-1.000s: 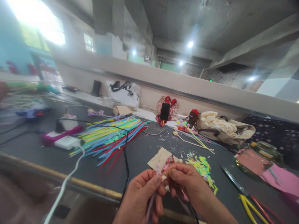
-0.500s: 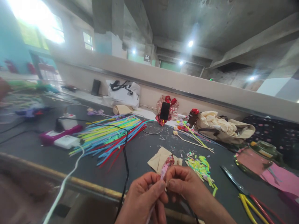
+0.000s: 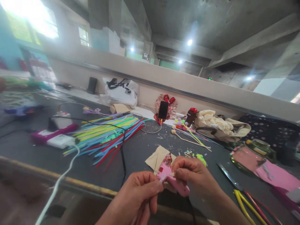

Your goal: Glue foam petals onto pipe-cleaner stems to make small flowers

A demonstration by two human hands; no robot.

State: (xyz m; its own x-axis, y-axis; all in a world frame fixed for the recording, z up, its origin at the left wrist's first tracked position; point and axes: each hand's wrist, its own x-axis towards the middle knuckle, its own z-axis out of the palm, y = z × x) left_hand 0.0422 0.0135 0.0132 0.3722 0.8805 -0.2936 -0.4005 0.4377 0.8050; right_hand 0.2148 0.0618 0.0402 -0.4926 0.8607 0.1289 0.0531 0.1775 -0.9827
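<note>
My left hand (image 3: 142, 192) is closed in a pinch at the table's front. Whatever sits between its fingertips is too small and blurred to name. Close on its right, my right hand (image 3: 193, 175) also pinches, with its fingertips hiding what they hold. Between and behind the hands is a pink glue gun (image 3: 180, 186), its tip end crusted with reddish material. The tip end lies over a beige folded sheet (image 3: 153, 157). Small cut yellow and green pieces (image 3: 201, 158) lie behind my right hand, which partly covers them.
A bundle of coloured fuzzy stems (image 3: 107, 134) lies to the left, crossed by a black cord (image 3: 122, 153). A purple and white power strip (image 3: 55, 137) is further left. Long-bladed pliers or shears (image 3: 237, 186) and a glass jar (image 3: 255, 150) are at right. A phone (image 3: 163, 110) leans behind.
My hands have moved slightly apart, the left one down and left, the right one up and right. More of the pink glue gun now shows between them. The view has shifted slightly.
</note>
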